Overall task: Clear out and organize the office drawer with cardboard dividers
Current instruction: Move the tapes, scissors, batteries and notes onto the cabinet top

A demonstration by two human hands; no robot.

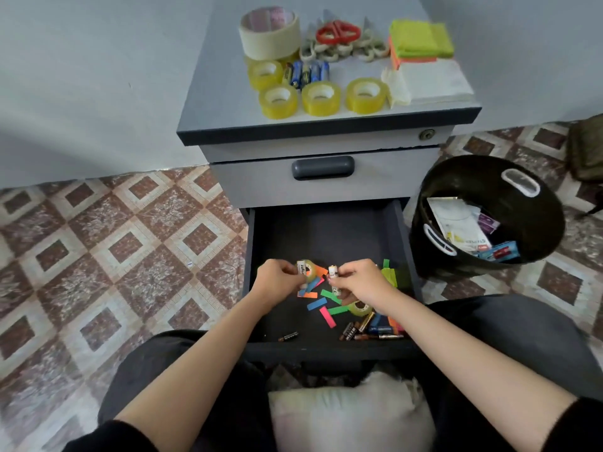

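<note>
The dark drawer (326,233) stands pulled out in front of me. My left hand (277,280) holds a small yellow tape roll (306,268) and a white battery just above the drawer floor. My right hand (362,280) pinches a white battery (332,272). Coloured paper strips (321,303) lie scattered under and between both hands. Another small tape roll (360,308) lies by my right wrist. Several batteries (368,331) are piled in the drawer's front right corner, and one battery (288,336) lies alone at the front.
On the cabinet top (208,109) sit a wide masking tape roll (269,32), several yellow tape rolls (321,97), batteries (308,73), red scissors (337,32), sticky notes (421,39) and paper. A black bin (509,177) with rubbish stands right of the drawer. A white cushion (349,415) lies between my knees.
</note>
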